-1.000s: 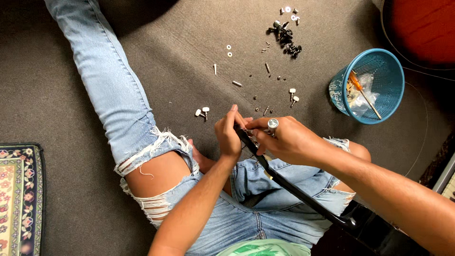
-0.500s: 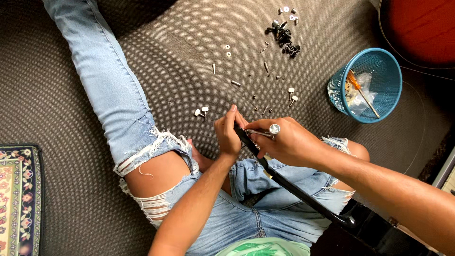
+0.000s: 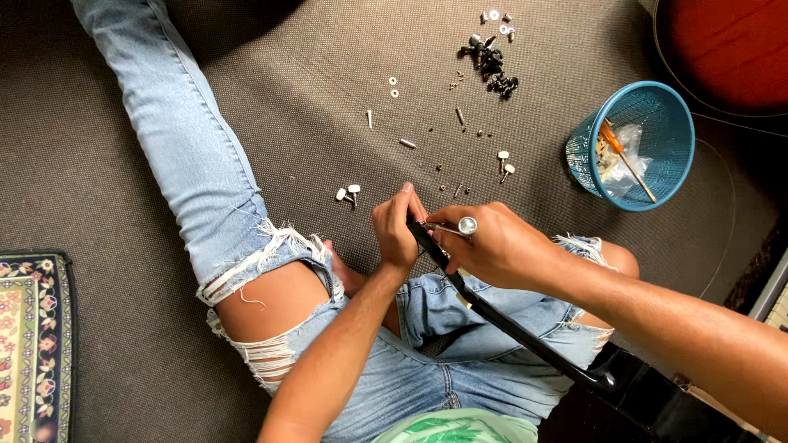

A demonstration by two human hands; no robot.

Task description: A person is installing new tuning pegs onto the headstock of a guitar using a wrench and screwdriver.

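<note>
While left hand (image 3: 398, 234) pinches tip of black guitar neck (image 3: 492, 316) across my lap, right hand (image 3: 492, 246) grips tuning peg (image 3: 466, 225); slip could drop peg among loose screws (image 3: 447, 176) on carpet (image 3: 328, 123).

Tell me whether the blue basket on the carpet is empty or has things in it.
Not empty. The blue mesh basket stands upright on the carpet, and an orange-handled tool and some clear plastic wrapping lie inside it.
</note>
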